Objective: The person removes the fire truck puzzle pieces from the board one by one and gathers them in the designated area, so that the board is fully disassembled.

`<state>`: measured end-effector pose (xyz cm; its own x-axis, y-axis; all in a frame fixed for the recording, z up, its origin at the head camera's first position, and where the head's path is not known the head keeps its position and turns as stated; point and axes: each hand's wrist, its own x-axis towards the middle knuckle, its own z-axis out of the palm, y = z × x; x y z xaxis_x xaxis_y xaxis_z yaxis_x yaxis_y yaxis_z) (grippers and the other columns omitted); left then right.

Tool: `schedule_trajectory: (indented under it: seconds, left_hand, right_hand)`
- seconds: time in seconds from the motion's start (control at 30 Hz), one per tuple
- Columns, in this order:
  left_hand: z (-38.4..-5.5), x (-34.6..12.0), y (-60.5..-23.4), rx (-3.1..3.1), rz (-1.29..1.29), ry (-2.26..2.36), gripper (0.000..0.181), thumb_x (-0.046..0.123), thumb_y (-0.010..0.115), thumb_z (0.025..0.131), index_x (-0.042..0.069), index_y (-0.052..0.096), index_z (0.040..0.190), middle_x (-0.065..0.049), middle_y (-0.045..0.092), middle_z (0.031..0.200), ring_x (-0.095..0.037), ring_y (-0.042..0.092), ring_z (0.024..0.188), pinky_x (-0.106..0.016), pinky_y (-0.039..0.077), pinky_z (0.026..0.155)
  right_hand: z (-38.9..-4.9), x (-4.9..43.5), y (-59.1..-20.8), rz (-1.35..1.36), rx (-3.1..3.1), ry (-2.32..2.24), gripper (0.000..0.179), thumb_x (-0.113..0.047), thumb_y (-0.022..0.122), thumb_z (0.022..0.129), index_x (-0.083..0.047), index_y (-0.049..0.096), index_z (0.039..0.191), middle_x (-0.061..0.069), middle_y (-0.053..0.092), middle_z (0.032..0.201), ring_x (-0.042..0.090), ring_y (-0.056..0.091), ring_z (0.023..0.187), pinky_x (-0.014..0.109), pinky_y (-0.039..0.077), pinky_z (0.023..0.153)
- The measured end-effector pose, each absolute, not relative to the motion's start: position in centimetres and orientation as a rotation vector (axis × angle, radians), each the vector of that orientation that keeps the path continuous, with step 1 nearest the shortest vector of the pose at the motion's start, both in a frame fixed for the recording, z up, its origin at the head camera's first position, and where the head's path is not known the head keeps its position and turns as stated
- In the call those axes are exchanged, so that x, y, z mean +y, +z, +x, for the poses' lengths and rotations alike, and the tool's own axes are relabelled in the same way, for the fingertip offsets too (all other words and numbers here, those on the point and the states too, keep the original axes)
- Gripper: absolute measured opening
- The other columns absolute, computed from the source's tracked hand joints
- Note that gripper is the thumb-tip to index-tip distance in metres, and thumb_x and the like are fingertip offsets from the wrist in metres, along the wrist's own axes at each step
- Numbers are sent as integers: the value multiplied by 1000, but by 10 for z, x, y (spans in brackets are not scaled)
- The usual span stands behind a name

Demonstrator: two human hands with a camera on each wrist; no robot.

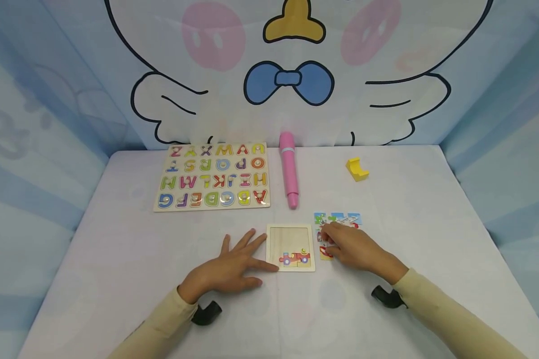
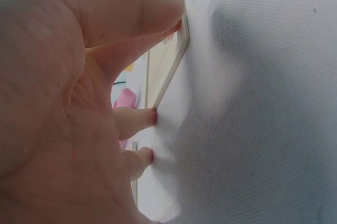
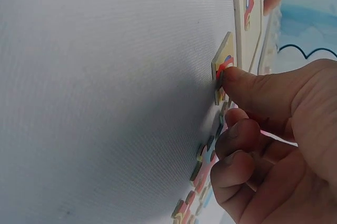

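Note:
A wooden puzzle tray lies flat, with joined pieces picturing a red vehicle along its lower part. My left hand is spread beside the tray, fingertips right at its left edge and lower corner. To the tray's right, my right hand is over loose puzzle pieces. Its thumb is on a yellow puzzle piece with a red and blue picture, while the other fingers curl in close by. In the right wrist view, the thumb hides part of that piece.
An alphabet board lies at the back left. Beside it is a pink marker-shaped stick. A small yellow notched block sits at the back right. Behind the table hangs a cartoon-printed curtain.

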<state>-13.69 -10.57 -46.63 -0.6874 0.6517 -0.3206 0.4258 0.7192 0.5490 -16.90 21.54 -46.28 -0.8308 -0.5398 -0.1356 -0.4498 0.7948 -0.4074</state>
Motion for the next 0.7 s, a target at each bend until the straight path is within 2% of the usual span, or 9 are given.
schedule_trajectory:
  seconds: [0.17,0.27,0.37,0.43,0.5,0.6,0.7]
  left_hand:
    - [-137,-106,-466,2420,823,607,39,28,72,95,36,70,133,-6,17,170,-35,-2,157,-78,-7,111]
    - [-137,-106,-465,2418,829,608,39,28,72,95,36,69,134,-7,18,170,-36,-2,157,-78,-6,110]
    - [-137,-108,-465,2416,841,609,39,29,71,96,36,69,134,-8,17,170,-36,-2,157,-79,-5,110]
    - [-138,-109,-466,2413,852,613,39,29,71,97,36,68,135,-8,17,170,-37,-2,157,-80,-5,109]
    - [-138,-110,-467,2411,863,614,39,29,70,97,36,68,136,-8,16,170,-37,-2,157,-80,-5,109]
    - [-139,-110,-468,2409,872,611,40,29,70,97,36,67,136,-9,16,170,-37,-2,157,-81,-4,109]
    - [-139,-110,-468,2410,877,600,40,30,70,97,36,67,137,-9,17,170,-37,-2,157,-81,-4,108]
  right_hand:
    - [-170,213,-463,-796,2774,-501,22,-8,78,89,-11,61,102,-2,55,91,12,50,78,27,45,64]
    - [-170,207,-461,-925,2810,-480,27,-10,82,86,-9,65,108,1,57,100,14,52,84,29,50,69]
    - [-171,195,-459,-1131,2776,-497,34,-11,81,87,-10,69,119,8,59,119,22,55,107,38,53,90]
    - [-172,186,-459,-1251,2718,-500,36,-11,78,89,-13,70,124,13,56,134,30,50,125,47,48,102]
    - [-173,177,-459,-1335,2655,-480,38,-14,77,90,-16,71,128,16,50,146,37,40,139,56,41,109]
    - [-172,167,-460,-1385,2598,-419,37,-18,77,92,-21,72,129,16,45,151,39,33,143,62,40,107]
    - [-172,161,-461,-1378,2588,-351,34,-20,77,92,-23,73,126,13,49,146,34,39,138,58,44,103]
